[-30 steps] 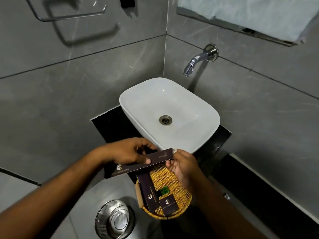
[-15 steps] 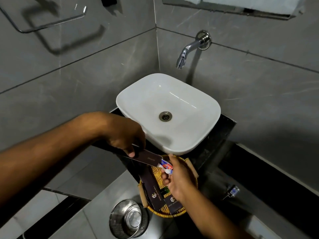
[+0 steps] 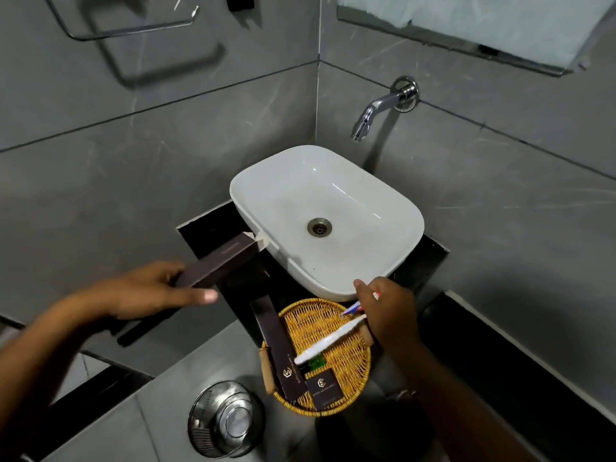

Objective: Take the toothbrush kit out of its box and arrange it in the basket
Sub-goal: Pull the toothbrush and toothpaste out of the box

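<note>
My left hand (image 3: 156, 295) grips a long dark brown box (image 3: 221, 263), its open white flap pointing up at the basin's left edge. My right hand (image 3: 390, 311) holds a white toothbrush (image 3: 328, 341) and a small red-and-blue toothpaste tube (image 3: 353, 307) over the round wicker basket (image 3: 353, 368). The brush slants down to the left, its head above the basket's middle. In the basket lie another long dark box (image 3: 280, 351), a small dark square box (image 3: 323, 388) and a green item (image 3: 315, 363).
A white basin (image 3: 350, 195) sits on a black counter (image 3: 206, 231) just behind the basket, with a chrome tap (image 3: 373, 111) on the grey tiled wall. A steel bin (image 3: 223, 421) stands on the floor below left. A towel rail (image 3: 133, 28) hangs top left.
The toothbrush and toothpaste tube have come out of the box in my right hand. My left hand has carried the opened box away to the left and up.
</note>
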Available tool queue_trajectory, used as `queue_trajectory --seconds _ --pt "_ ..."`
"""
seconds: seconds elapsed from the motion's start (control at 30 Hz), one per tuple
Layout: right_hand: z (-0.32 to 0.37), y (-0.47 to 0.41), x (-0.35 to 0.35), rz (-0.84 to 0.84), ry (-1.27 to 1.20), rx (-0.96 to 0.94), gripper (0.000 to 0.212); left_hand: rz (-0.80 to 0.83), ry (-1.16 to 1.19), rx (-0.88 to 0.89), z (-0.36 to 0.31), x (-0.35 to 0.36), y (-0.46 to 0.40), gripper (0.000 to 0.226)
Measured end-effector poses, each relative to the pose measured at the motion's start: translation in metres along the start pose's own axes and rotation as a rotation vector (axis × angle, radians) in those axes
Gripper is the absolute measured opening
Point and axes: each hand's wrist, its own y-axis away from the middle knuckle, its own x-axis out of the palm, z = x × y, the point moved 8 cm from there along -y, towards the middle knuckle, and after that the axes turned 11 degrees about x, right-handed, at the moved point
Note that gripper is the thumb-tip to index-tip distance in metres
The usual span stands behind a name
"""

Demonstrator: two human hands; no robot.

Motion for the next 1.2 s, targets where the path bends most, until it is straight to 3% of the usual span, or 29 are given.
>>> queue_trajectory --seconds 0.1,0.17,0.27,0.53,0.8,1.07,1.13,1.2 --pt "0.03 0.001 0.007 -0.004 0.286 -0.283 0.037 -0.188 0.304 0.06 0.007 0.06 -0.011 0.029" --pt "0.044 0.006 0.015 -0.002 0.334 -0.37 0.035 -0.323 0.5 0.022 0.019 0.103 -0.022 0.03" --pt "0.056 0.01 0.023 0.029 0.319 -0.384 0.036 -0.3 0.679 0.015 0.02 0.165 -0.039 0.039" --pt "0.058 0.01 0.037 0.126 0.237 -0.253 0.035 -0.249 0.589 0.026 0.012 0.195 -0.055 0.056" --pt "0.058 0.002 0.037 0.043 0.316 -0.228 0.022 -0.199 0.712 0.051 -0.007 0.205 -0.057 0.05" --pt "0.06 -0.026 -0.014 -0.154 0.262 -0.222 0.04 -0.24 0.758 0.024 0.01 0.21 -0.053 0.049" --pt "0.052 -0.032 -0.011 -0.05 0.364 -0.253 0.038 -0.281 0.805 -0.003 0.018 0.211 -0.052 0.047" --pt "0.033 -0.026 0.015 0.218 0.482 -0.212 0.037 -0.328 0.855 -0.048 0.026 0.212 -0.054 0.043"
